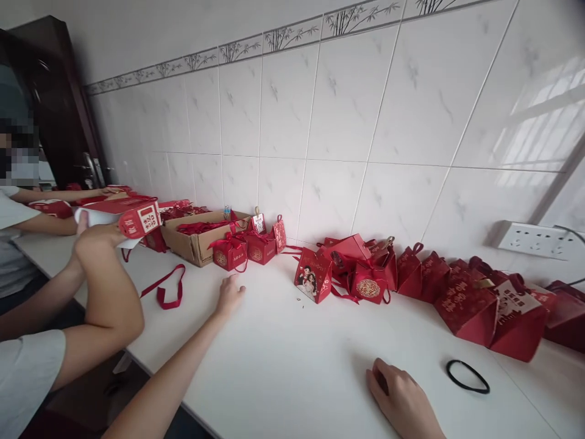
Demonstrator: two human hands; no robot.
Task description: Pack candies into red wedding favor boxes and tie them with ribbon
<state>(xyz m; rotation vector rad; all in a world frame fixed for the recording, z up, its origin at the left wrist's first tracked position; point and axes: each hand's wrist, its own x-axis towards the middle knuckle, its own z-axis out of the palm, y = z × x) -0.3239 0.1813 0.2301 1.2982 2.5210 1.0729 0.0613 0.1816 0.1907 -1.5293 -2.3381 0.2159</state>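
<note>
My left hand (231, 295) rests on the white table (283, 366), its thumb apart from the fingers and nothing held. Just behind it stand two small red gift boxes with ribbons, the nearer one (230, 253) close to my fingertips. Lower right, my right hand (400, 393) lies on the table with its fingers curled in and nothing visible inside. A black loop (467, 376) lies to its right. Beyond both hands, a red box with a printed couple (313, 277) leans beside a red box with a round gold emblem (368, 283).
A person's hands at the left hold a red and white carton (139, 221). Before them lies a loose red ribbon (171, 299). Along the wall stand an open cardboard box (194, 247), a row of red boxes (470, 305) and a power strip (539, 241). Another person sits farther left.
</note>
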